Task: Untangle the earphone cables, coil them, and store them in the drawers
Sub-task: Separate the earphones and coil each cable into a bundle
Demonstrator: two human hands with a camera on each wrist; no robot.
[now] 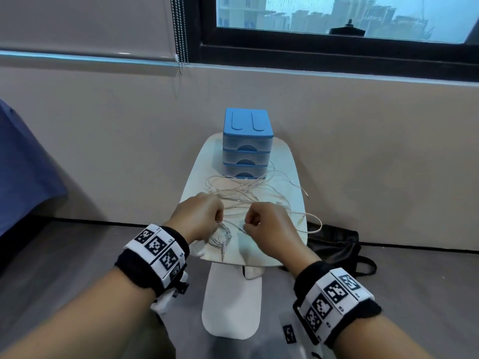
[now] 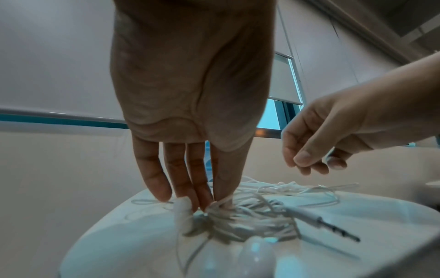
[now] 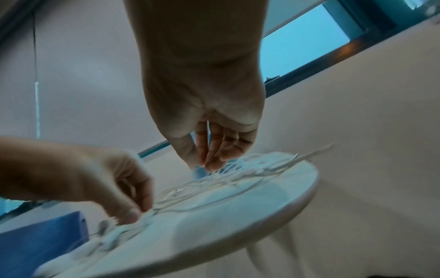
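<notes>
Early in task. Cables (image 1: 248,193) still a loose tangle spread over the tabletop (image 1: 290,161), mostly at 12 o'clock from the hands, touching the foot of the drawers (image 1: 247,149) at the far end. Three drawers, all closed, nothing visibly stored yet.

One small bundle (image 2: 247,222) partly wound at the near edge, at 6 o'clock of the tangle, its plug (image 2: 333,227) lying loose beside it. An earbud (image 2: 257,257) close to the lens. Another plug (image 1: 307,196) out at 3 o'clock; one loop (image 1: 315,224) hanging over the tabletop edge at 4 o'clock.

Left hand (image 1: 199,216) down on the bundle, fingers nearly straight, fingertips (image 2: 202,203) and thumb pinching the strands in the left wrist view. Right hand (image 1: 267,224) just at 3 o'clock of the left, above the tabletop, fingers curled in, thumb meeting fingertips (image 3: 212,165); possibly pinching a thin strand, right wrist view too blurred to settle, so cannot tell.

Done: at most one cable partly coiled. Left: finishing that coil, separating the rest of the tangle, coiling each, opening drawers, storing all. Bag (image 1: 337,244) on floor at 4 o'clock, off task.
</notes>
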